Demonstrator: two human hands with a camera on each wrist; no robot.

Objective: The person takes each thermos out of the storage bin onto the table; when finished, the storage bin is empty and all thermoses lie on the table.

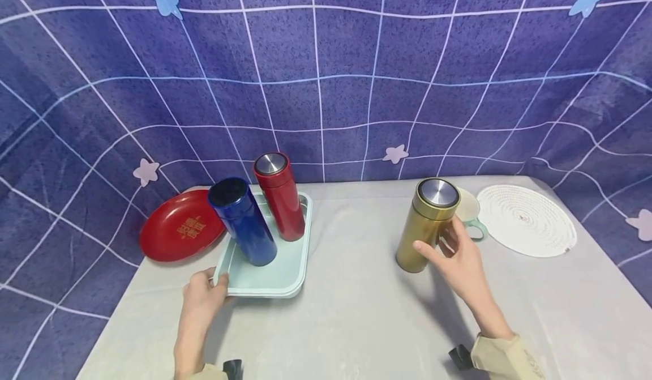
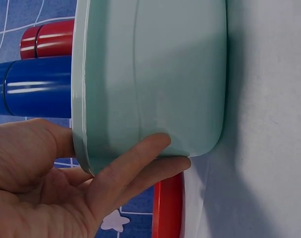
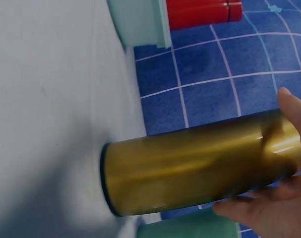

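My left hand [image 1: 211, 282] pinches the near left corner of a mint green tray [image 1: 285, 275]. In the left wrist view the thumb lies on the rim and the fingers [image 2: 140, 158] under the tray [image 2: 155, 74]. A blue flask [image 1: 243, 222] and a red flask [image 1: 279, 196] stand on the tray, both leaning. Right of the middle of the table, my right hand [image 1: 435, 244] grips a gold flask [image 1: 425, 225] with a steel lid. The right wrist view shows the thumb and fingers [image 3: 259, 208] curled round the gold flask [image 3: 190, 166], whose base is on the grey cloth.
A red plate [image 1: 180, 228] lies left of the tray, partly under it. A mint cup [image 1: 471, 213] stands just behind the gold flask, and a white woven mat [image 1: 527, 219] lies at the back right. A blue checked cloth hangs behind the grey table.
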